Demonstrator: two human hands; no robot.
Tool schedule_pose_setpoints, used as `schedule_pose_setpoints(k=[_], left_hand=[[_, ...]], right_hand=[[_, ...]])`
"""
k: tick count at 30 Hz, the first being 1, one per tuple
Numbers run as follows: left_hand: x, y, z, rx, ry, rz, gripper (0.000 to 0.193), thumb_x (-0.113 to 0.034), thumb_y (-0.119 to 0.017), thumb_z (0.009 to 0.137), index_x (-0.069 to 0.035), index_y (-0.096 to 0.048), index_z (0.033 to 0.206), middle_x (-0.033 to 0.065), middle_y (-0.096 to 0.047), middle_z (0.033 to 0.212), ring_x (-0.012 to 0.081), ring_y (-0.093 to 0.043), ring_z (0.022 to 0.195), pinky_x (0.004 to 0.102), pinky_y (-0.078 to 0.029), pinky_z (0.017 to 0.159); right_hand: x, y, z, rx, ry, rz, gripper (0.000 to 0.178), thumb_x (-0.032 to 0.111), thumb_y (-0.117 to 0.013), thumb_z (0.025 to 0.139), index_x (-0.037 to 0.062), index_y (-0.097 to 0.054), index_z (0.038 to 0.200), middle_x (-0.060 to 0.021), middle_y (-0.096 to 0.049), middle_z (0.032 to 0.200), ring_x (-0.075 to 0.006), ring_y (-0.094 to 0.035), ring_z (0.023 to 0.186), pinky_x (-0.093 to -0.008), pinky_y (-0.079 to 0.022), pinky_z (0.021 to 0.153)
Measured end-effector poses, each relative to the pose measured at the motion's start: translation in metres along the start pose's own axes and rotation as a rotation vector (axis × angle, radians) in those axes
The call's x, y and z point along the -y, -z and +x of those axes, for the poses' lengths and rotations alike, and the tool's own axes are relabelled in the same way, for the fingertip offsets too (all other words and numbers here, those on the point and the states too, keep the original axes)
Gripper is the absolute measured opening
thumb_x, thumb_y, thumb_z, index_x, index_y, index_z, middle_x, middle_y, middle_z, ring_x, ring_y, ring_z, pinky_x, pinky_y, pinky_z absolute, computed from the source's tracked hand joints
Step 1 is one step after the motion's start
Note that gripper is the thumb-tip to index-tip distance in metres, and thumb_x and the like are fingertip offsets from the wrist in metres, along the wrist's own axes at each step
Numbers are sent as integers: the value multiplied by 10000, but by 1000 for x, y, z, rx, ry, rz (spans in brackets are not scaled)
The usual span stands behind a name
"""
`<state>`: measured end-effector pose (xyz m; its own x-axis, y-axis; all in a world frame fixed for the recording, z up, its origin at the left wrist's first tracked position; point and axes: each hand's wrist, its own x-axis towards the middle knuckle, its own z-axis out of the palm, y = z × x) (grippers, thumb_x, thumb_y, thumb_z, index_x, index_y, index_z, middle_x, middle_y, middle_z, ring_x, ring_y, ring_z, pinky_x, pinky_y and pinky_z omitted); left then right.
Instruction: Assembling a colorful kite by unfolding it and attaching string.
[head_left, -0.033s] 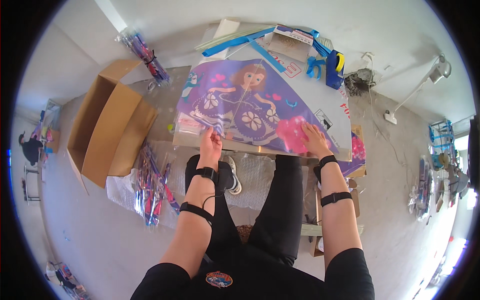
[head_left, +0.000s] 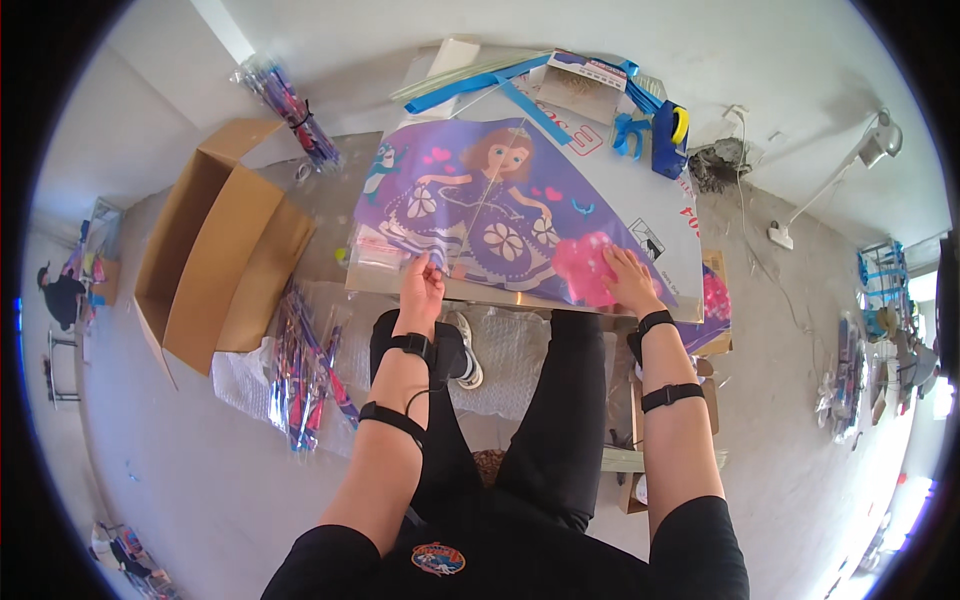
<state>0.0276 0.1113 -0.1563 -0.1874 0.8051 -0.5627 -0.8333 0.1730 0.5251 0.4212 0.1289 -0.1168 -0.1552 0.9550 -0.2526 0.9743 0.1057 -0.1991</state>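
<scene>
A purple triangular kite [head_left: 478, 215] lies spread on a white board on the table. A princess figure is printed on it, with pink flowers at the lower right and a thin rod running down its middle. At its lower left edge my left hand [head_left: 422, 290] is turned partly palm up, its fingers pinched on the kite's margin. A small pinkish clear packet [head_left: 382, 246] lies just left of those fingers. My right hand [head_left: 632, 283] rests flat over the pink flowers, fingers stretched out, holding nothing.
Blue tape dispenser [head_left: 669, 140], blue ribbon strips [head_left: 535, 108] and a small carton [head_left: 583, 84] lie along the table's far side. An open cardboard box [head_left: 215, 265] stands left. Wrapped bundles [head_left: 308, 370] lie on the floor. A white lamp [head_left: 862, 150] stands at far right.
</scene>
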Motion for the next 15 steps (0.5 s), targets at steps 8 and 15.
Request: schedule_pose_setpoints(k=[8, 15], left_hand=[[-10, -16, 16, 94, -292, 699, 323, -155, -692, 834, -63, -570, 1118, 11, -595, 1023, 105, -572, 905, 236, -449, 749], [-27, -19, 39, 269, -215, 783, 358, -161, -687, 829, -9, -579, 1134, 36, -629, 1042, 130, -574, 975, 275, -432, 855]], right_hand=[[-18, 2, 10, 89, 9, 38, 614, 372, -562, 879, 243, -339, 1437, -8, -258, 1524, -250, -192, 1419, -500, -212, 1119], [-21, -3, 14, 107, 28, 80, 610, 383, -548, 888, 246, -332, 1442, -15, -250, 1531, -268, -188, 1421, -501, -194, 1125]])
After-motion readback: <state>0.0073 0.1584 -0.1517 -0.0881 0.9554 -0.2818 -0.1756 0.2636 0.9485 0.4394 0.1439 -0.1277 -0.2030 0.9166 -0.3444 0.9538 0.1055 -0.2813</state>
